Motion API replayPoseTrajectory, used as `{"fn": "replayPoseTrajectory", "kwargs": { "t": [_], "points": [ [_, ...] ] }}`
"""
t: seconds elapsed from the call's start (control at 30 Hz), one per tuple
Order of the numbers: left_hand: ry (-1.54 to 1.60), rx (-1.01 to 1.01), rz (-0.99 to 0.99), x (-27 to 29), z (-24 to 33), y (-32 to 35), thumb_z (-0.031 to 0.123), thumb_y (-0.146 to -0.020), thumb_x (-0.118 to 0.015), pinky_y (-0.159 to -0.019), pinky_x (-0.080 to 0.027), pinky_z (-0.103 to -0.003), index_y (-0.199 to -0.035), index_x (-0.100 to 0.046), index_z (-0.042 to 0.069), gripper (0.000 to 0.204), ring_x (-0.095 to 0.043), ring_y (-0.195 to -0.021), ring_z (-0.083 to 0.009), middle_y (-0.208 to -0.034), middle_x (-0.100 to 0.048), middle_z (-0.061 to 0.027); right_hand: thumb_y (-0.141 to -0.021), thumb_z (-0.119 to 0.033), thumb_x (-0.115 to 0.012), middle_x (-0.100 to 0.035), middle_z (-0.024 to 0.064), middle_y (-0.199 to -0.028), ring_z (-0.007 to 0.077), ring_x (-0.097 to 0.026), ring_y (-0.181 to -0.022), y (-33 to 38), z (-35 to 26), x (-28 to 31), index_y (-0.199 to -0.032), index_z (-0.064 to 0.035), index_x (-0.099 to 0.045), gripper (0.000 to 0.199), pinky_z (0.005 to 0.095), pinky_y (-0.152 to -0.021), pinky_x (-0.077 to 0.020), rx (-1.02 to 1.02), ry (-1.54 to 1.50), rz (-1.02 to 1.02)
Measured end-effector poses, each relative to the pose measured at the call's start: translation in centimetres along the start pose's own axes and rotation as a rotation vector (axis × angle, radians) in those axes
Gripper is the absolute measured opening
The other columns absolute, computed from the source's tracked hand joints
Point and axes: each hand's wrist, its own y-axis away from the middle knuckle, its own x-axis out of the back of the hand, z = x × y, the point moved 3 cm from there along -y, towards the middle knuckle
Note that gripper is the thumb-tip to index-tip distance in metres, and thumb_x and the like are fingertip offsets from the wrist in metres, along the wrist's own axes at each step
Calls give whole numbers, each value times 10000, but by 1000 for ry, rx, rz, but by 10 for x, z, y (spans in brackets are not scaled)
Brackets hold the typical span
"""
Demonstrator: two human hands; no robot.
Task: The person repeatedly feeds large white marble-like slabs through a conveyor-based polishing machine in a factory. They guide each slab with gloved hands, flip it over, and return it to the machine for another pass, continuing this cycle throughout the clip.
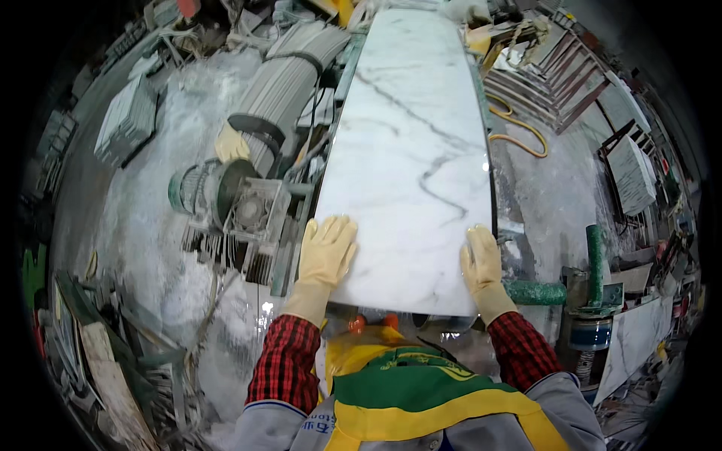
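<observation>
A long white marble slab (402, 150) with grey veins stretches away from me, its surface wet and shiny. My left hand (328, 252), in a cream rubber glove, lies on the slab's near left edge with its fingers stretched out and slightly apart. On the near right edge rests my right hand (482, 263), gloved alike, with fingers extended forward and the thumb apart on the top face. Neither hand is wrapped round anything that I can see. The slab's underside and its support are mostly hidden.
Left of the slab stand a dusty motor (203, 192) and a ribbed grey bellows cover (282, 83). A loose glove (232, 143) lies near the motor. Stacked slabs (128, 120) are farther left. At right are a green pipe (534, 292), a yellow hose (526, 126) and a slatted rack (560, 83).
</observation>
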Motion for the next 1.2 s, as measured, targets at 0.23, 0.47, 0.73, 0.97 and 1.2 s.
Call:
{"fn": "replayPoseTrajectory", "kwargs": {
  "t": [0.23,0.47,0.73,0.97,1.2],
  "points": [
    [-39,-36,71,2,3,5,296,-1029,-713,-1250,-360,-600,-1456,-664,144,457,-571,-1474,-318,-1552,-656,-100,-932,-64,-720,-675,256,-1325,485,-633,-1233,-2,-20,22,-1318,-4,-674,394,570,-1090,-525,-23,-20,29],
    [9,-52,61,4,5,11,270,-1044,-700,-1266,-344,-610,-1485,-662,142,462,-567,-1490,-349,-1585,-642,-139,-926,-60,-741,-694,271,-1365,503,-642,-1282,52,-44,45,-1340,-2,-695,421,557,-1129,-524,-58,-94,66],
    [-47,-101,90,-5,1,19,282,-1047,-688,-1263,-343,-635,-1475,-664,128,456,-573,-1474,-372,-1567,-650,-166,-912,-38,-709,-670,298,-1298,516,-651,-1249,91,-74,91,-1291,96,-662,404,565,-1112,-538,105,-81,81],
    [-61,-80,-4,1,6,18,285,-1053,-669,-1261,-348,-636,-1472,-654,121,450,-545,-1491,-362,-1555,-643,-135,-953,-56,-664,-643,269,-1300,487,-651,-1193,113,-91,112,-1264,66,-651,334,552,-1081,-538,2,-150,80],
    [-65,-79,5,-4,2,27,292,-1071,-651,-1278,-336,-634,-1506,-649,118,469,-536,-1523,-366,-1604,-630,-159,-974,-57,-661,-635,213,-1172,444,-641,-1110,122,-85,116,-1222,8,-653,257,524,-1000,-538,-62,-277,100]
  ]
}}
